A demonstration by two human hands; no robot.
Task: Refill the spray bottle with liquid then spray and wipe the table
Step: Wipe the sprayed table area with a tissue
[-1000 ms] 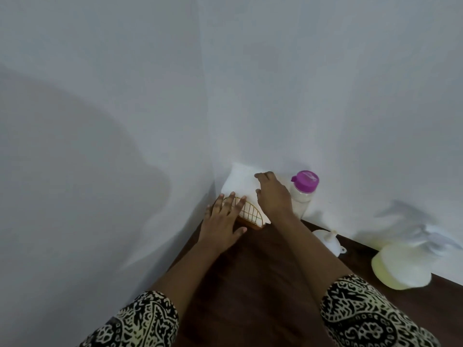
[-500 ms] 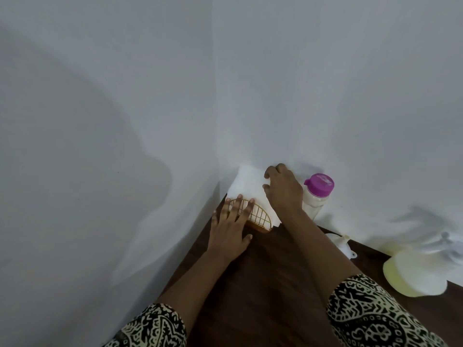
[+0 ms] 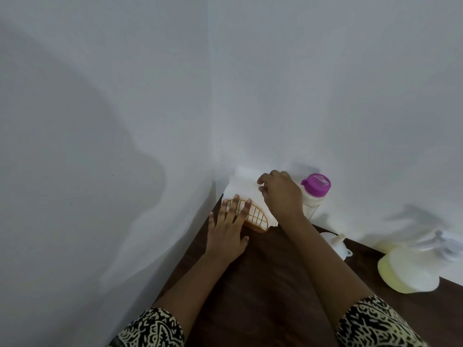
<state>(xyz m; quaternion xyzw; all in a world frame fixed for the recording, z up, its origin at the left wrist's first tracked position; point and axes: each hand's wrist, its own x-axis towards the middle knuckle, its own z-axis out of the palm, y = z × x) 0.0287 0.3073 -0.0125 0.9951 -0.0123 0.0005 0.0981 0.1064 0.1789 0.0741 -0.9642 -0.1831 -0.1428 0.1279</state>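
The left hand (image 3: pixel 229 229) has been kept flat, fingers straight, pressed on the gold wire holder (image 3: pixel 256 217) in the table (image 3: pixel 263 296) corner, as a second ago. The white napkins (image 3: pixel 241 184) are stood in that holder against the wall. The right hand (image 3: pixel 281 194) has been shifted from the top edge of the stack onto its front face, and its fingers are now curled onto a sheet, seemingly pinched. A napkin is judged to be being pulled for the wipe step, with the holder braced. Just right of that hand a purple-lidded jar (image 3: pixel 315 194) is seen upright, then a white funnel (image 3: pixel 334 244) on the table. The spray bottle (image 3: pixel 411 269) is set far right near the wall, untouched, blurred, with pale yellow liquid inside, so the refill is likely done. Counted: two hands, one holder, one napkin stack (sheets cannot be counted), one jar, one funnel, one spray bottle.
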